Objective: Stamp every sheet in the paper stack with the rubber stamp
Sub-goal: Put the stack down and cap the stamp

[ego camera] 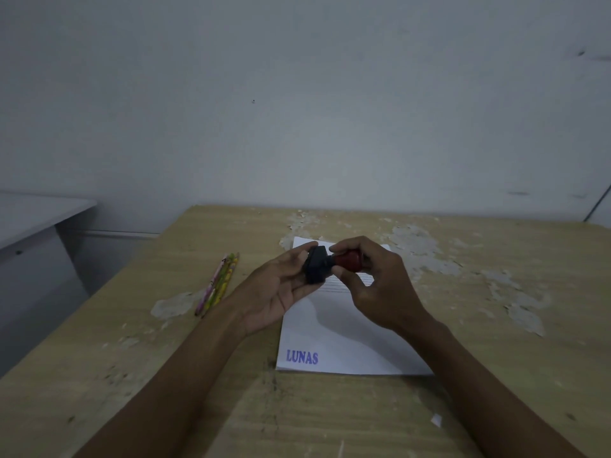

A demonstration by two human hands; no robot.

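A rubber stamp [322, 263] with a dark block and a red round handle is held sideways above the paper stack [344, 338]. My left hand [281, 289] cups the dark block end. My right hand [377, 285] pinches the red handle. The white stack lies on the wooden table [479, 342], and its top sheet bears a blue "LUNAS" imprint [302, 357] at its near left corner. The far part of the sheet is hidden behind my hands.
Several colourful pencils [218, 284] lie left of the stack. The table's veneer is peeled in pale patches [426, 249] at the back and right. A small paper scrap [437, 420] lies near the front. A grey desk [36, 216] stands at the left, with a wall behind.
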